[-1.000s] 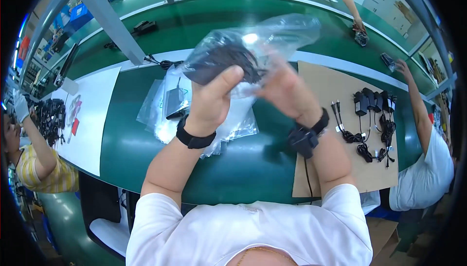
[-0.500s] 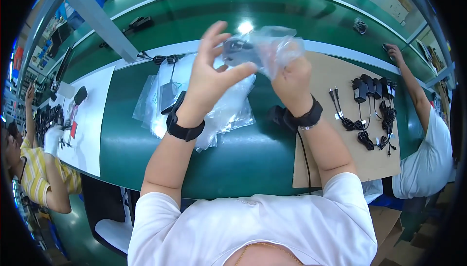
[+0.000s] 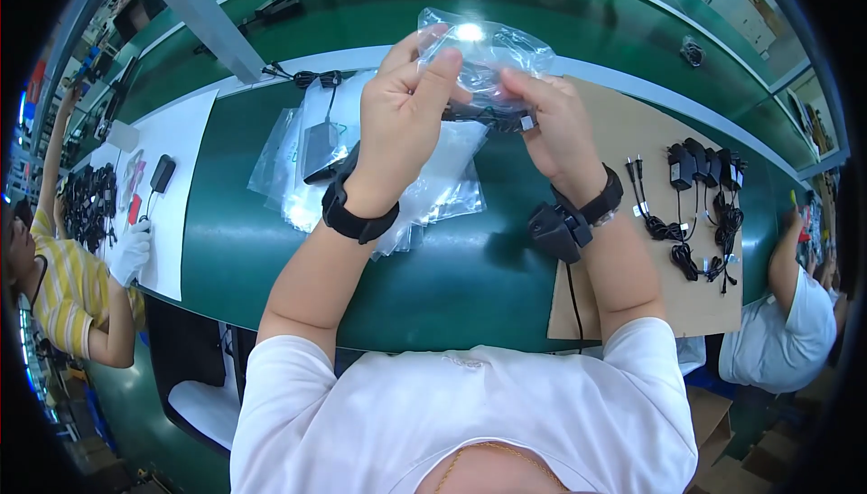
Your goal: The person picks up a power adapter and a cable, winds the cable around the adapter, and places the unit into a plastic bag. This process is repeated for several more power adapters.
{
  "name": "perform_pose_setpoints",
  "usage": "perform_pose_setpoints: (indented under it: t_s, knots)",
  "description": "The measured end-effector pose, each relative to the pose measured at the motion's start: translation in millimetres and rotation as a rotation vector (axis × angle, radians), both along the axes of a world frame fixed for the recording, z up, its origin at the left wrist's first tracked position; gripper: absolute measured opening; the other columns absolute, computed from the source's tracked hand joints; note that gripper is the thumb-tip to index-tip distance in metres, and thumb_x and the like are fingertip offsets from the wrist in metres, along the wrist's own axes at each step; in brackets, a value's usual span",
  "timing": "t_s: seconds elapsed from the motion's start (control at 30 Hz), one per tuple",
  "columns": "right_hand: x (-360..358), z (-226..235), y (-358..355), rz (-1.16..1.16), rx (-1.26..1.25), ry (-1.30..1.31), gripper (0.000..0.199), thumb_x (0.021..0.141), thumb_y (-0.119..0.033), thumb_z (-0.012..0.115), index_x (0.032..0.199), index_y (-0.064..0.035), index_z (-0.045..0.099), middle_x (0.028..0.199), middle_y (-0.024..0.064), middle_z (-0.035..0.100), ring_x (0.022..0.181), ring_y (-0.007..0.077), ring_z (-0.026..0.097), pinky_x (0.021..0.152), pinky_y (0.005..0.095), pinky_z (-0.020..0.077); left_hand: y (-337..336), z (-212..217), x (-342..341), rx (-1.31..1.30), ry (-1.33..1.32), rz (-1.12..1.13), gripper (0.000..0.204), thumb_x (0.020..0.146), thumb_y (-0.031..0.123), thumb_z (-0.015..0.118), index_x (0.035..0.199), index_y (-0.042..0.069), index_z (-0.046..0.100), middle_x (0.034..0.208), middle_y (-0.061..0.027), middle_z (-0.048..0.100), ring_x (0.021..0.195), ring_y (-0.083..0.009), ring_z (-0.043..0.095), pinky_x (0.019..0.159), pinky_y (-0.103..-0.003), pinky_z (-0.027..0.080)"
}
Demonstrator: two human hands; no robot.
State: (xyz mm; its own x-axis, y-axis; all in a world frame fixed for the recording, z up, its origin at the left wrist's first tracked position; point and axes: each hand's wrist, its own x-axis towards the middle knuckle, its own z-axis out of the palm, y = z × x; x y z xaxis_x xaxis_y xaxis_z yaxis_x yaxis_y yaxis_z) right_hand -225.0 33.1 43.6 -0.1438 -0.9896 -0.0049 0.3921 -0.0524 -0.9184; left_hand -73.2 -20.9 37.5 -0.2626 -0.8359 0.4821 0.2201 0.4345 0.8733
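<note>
Above the table's far side I hold a clear plastic bag (image 3: pixel 492 51) between both hands. Dark cable (image 3: pixel 483 116) with a white tag shows at its lower part; how much of it lies inside the bag I cannot tell. My left hand (image 3: pixel 402 119) pinches the bag's left side between thumb and fingers. My right hand (image 3: pixel 555 119) grips the right side, its thumb on the film. Below, several flat clear bags (image 3: pixel 442 178) lie in a pile, and a black power adapter (image 3: pixel 320 151) rests on the pile's left part.
Several black adapters with coiled cables (image 3: pixel 695 169) lie on a cardboard sheet (image 3: pixel 596 304) to the right. A white sheet (image 3: pixel 185 214) is at the left, beside a co-worker in a striped shirt (image 3: pixel 77 286). Another co-worker (image 3: pixel 781 331) sits at the right. A raised ledge (image 3: pixel 379 29) runs behind.
My left hand, open beside the bag before, now grips it. The bag has turned, and the dark cable now shows below it. The left co-worker's gloved hand has moved toward the white sheet.
</note>
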Motion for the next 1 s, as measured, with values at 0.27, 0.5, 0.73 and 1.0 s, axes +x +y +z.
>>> perform_pose_setpoints:
  t_s: [0.27,0.5,0.73,1.0]
  knots:
    - [12.9,-14.3,4.9,-0.086,-0.422,0.397,0.018,0.078,-0.007,0.056,0.089,0.004,0.064,0.107,0.0112,0.059,0.08,0.0128,0.058,0.07,0.022,0.0446,-8.6,-5.6,4.7,0.205,-0.072,-0.07,0.019,0.085,0.017,0.052,0.088,-0.002,0.052,0.073,-0.0021,0.053,0.065,-0.0049,0.046,0.055,-0.021,0.039]
    - [-2.7,-10.5,-5.1,0.05,-0.161,-0.009,0.038,0.078,-0.007,0.059,0.114,0.0011,0.049,0.102,0.0101,0.057,0.086,0.0138,0.056,0.076,0.0253,0.0461,-10.2,-2.9,12.0,0.218,-0.026,-0.002,0.023,0.082,0.014,0.052,0.064,0.002,0.044,0.057,0.0011,0.045,0.054,-0.0044,0.039,0.047,-0.023,0.035]
    - [-2.5,11.8,-31.8,0.468,0.069,0.199,0.046,0.08,-0.013,0.062,0.12,0.0016,0.046,0.108,0.0086,0.056,0.099,0.0141,0.053,0.084,0.0267,0.044,-29.5,3.7,18.3,-0.09,-0.296,0.212,0.027,0.082,0.022,0.057,0.072,-0.001,0.047,0.05,-0.007,0.049,0.048,-0.0131,0.047,0.046,-0.027,0.038]
    - [-96.1,-22.7,-194.0,-0.156,-0.038,1.658,0.031,0.072,-0.009,0.062,0.102,-0.0153,0.065,0.101,0.0095,0.062,0.087,0.0234,0.059,0.067,0.0294,0.0479,17.0,92.2,102.7,-0.357,0.258,0.367,0.014,0.087,0.007,0.052,0.098,-0.001,0.048,0.071,-0.0084,0.057,0.058,-0.011,0.05,0.052,-0.021,0.04]
